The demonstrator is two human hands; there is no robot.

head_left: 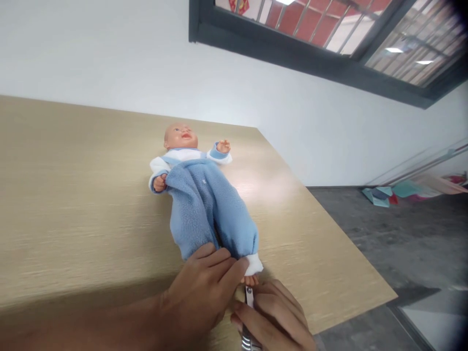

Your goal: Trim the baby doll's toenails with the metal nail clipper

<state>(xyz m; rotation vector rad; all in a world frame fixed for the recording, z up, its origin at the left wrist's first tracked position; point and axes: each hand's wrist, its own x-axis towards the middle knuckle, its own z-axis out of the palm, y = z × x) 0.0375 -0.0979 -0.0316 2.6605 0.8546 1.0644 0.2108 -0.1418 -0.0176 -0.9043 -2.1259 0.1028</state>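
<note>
- Wood-grain desk fills the left of the view, tilted with your head, its far edge meeting a white wall.
- Your left hand reaches in from the left, clenched around the doll's leg, fingers pressing on the cuff of its blue fleece romper.
- Baby doll lies face up on the desk, head away from you, one bare foot showing past a white cuff.
- Your right hand grasps a steel nail clipper, its tip just beside that foot; you cannot tell whether they touch.
- You appear to be steadying the foot; the next move calls for firm pinning and squaring the clipper to the toes.
- Grey concrete floor and coloured sheets lie right, under a barred window.
</note>
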